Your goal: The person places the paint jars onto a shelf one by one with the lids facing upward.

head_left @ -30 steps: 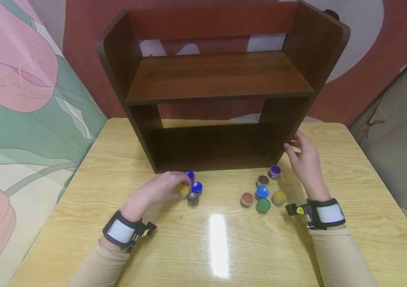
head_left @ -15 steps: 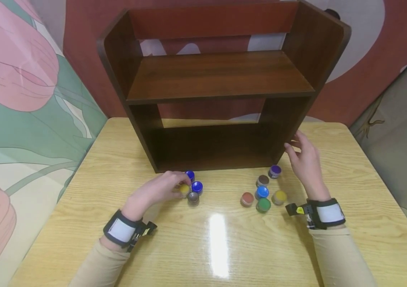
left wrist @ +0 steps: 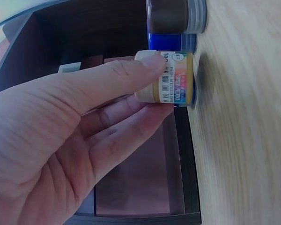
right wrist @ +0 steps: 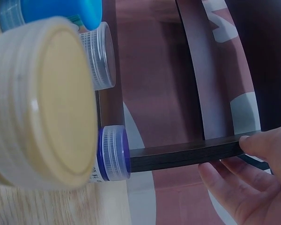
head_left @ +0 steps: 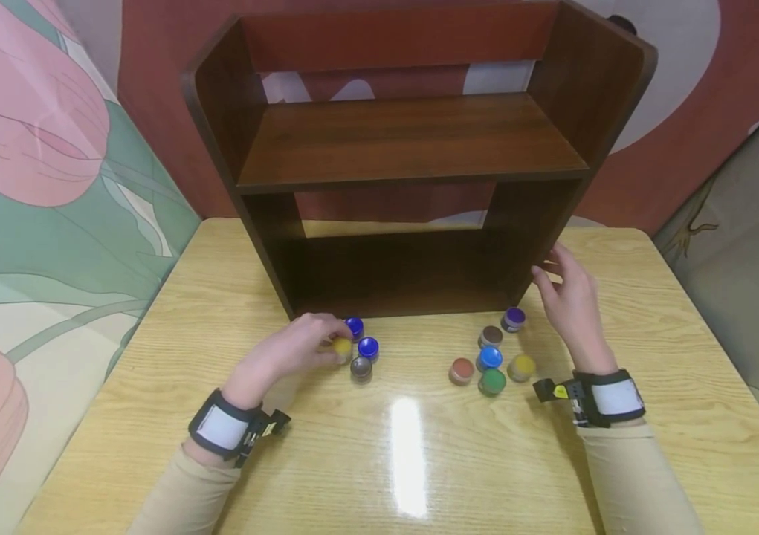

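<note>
My left hand [head_left: 294, 346] pinches a small paint jar [left wrist: 177, 77] with a yellow lid between thumb and fingers. The left wrist view shows its printed label and a slim gap with shadow between jar and table. Close by stand two blue-lidded jars [head_left: 368, 348] and a dark grey-brown jar [head_left: 361, 368]. At the right, my right hand [head_left: 569, 310] grips the side panel [right wrist: 187, 155] of a dark brown wooden shelf [head_left: 412, 180], thumb on one face and fingers on the other. A purple-lidded jar [right wrist: 114, 152] is near that panel.
The two-tier shelf stands toward the back of the wooden table [head_left: 325, 461]. In front of its right side cluster several jars: brown [head_left: 490, 336], blue [head_left: 489, 358], red-brown [head_left: 462, 371], green [head_left: 492, 382] and a second yellow one [head_left: 522, 368].
The yellow jar in my left hand has shifted slightly up and away from the grey-brown jar. My right hand keeps its place on the shelf.
</note>
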`<state>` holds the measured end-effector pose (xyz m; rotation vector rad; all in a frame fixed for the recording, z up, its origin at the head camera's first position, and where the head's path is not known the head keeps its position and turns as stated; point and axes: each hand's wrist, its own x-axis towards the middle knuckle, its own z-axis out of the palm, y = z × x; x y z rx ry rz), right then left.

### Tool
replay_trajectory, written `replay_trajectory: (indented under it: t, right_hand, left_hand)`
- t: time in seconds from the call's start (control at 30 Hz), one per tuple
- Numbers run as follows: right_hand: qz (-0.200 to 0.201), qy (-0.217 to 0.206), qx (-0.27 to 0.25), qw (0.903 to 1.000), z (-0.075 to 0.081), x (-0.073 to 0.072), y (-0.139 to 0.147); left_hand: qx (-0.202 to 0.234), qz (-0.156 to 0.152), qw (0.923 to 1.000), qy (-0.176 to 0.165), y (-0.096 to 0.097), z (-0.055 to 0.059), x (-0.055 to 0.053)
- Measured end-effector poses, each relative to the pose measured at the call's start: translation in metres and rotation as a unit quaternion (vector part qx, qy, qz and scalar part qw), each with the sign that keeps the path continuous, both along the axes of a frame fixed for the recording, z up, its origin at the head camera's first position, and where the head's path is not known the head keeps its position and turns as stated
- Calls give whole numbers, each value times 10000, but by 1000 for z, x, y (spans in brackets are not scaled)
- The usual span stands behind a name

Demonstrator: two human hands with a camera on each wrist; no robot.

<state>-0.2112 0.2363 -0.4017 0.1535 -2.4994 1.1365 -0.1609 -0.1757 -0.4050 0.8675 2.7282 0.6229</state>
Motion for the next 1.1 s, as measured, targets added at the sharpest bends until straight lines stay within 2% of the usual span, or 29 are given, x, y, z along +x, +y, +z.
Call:
replay_trajectory:
  t: [0.13, 0.27, 0.57, 0.73, 0.97, 1.1]
  right_hand:
    - [-2, -10, -14, 10000, 0, 0, 0]
    - [7, -12, -21, 10000, 0, -1, 0]
    - [11, 28, -6, 10000, 0, -1, 0]
    - [7, 20, 2, 10000, 0, 0, 0]
    - [15, 40, 10, 10000, 0, 0, 0]
    - [23, 23, 12, 10000, 0, 0, 0]
  left_hand:
    - [242, 15, 9997, 18, -3, 1, -1]
    - [429, 15, 9989, 199, -6, 1, -3]
    - [613, 280, 9964, 510, -8, 2, -7]
    - [776, 399, 9945, 571, -9, 0, -8]
    - [1156, 705, 9878, 771, -9, -1, -10]
    - [1365, 859, 9839, 770, -10, 1, -11]
